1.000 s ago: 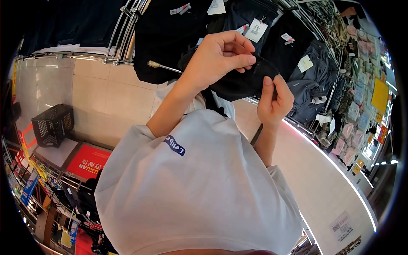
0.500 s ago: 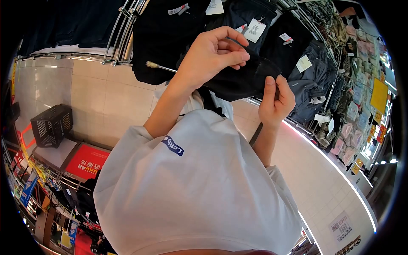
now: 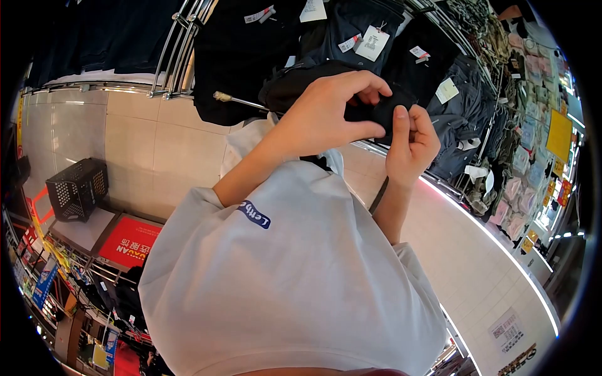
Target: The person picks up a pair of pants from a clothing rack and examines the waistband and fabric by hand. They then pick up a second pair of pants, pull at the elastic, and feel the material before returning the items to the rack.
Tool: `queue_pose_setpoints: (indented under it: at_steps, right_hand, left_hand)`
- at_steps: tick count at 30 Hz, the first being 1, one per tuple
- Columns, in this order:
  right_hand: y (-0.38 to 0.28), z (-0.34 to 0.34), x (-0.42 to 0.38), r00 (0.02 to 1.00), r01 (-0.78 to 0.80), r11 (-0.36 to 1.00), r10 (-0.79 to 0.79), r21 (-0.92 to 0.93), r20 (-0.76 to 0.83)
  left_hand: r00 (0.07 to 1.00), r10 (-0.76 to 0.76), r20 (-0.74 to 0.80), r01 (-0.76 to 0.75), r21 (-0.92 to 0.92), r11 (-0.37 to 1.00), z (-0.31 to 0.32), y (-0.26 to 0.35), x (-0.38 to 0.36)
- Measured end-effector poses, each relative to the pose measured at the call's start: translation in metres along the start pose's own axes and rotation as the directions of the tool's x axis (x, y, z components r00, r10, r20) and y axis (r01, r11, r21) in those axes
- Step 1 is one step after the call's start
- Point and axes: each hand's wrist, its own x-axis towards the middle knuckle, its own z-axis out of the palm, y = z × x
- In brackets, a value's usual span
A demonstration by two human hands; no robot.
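A dark black garment (image 3: pixel 301 81) is stretched in front of me, its end bunched between my two hands. My left hand (image 3: pixel 335 116) comes over the cloth from the left with thumb and forefinger spread apart in a C shape, black fabric showing in the gap. Its other fingers curl inward, partly hidden. On the right, my right hand (image 3: pixel 412 141) pinches the garment's end between thumb and bent fingers. Just beyond are folded dark clothes (image 3: pixel 354 37) with a white paper tag (image 3: pixel 372 42).
A metal rail (image 3: pixel 241 100) with a wrapped tip sticks out left of my hands. Chrome rack bars (image 3: pixel 179 50) stand at upper left. A black basket (image 3: pixel 78 188) and a red sign (image 3: pixel 130 240) are at left. Packaged goods (image 3: pixel 517 163) hang at far right.
My left hand has moved right toward my right hand, and its thumb and forefinger have parted. The cloth between the hands is more bunched. My right hand has stayed nearly in place.
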Motion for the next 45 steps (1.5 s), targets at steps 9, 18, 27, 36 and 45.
queue_pose_setpoints:
  at_steps: [9, 18, 27, 36, 45]
  right_hand:
    - [0.001, 0.001, -0.004, 0.999, -0.024, 1.0, 0.025, 0.02, -0.037]
    - [0.002, 0.001, -0.006, 0.998, -0.025, 0.999, 0.027, 0.039, -0.049]
    - [0.005, -0.001, -0.007, 0.998, -0.007, 0.999, 0.009, 0.037, -0.058]
    - [0.001, 0.001, -0.008, 0.995, -0.046, 0.997, 0.051, 0.063, -0.081]
    - [-0.001, 0.0, -0.008, 0.995, -0.049, 0.997, 0.054, 0.063, -0.081]
  left_hand:
    - [0.987, -0.097, -0.132, 0.093, -0.033, 0.995, -0.001, 0.0, -0.003]
    - [0.986, -0.149, -0.079, 0.144, -0.061, 0.988, -0.01, -0.001, -0.005]
    - [0.986, -0.135, -0.095, 0.134, -0.022, 0.991, -0.016, -0.006, -0.007]
    - [0.997, 0.075, 0.013, -0.076, 0.149, 0.986, -0.003, 0.004, -0.009]
    - [0.993, -0.048, -0.112, 0.054, 0.049, 0.997, 0.003, 0.001, -0.007]
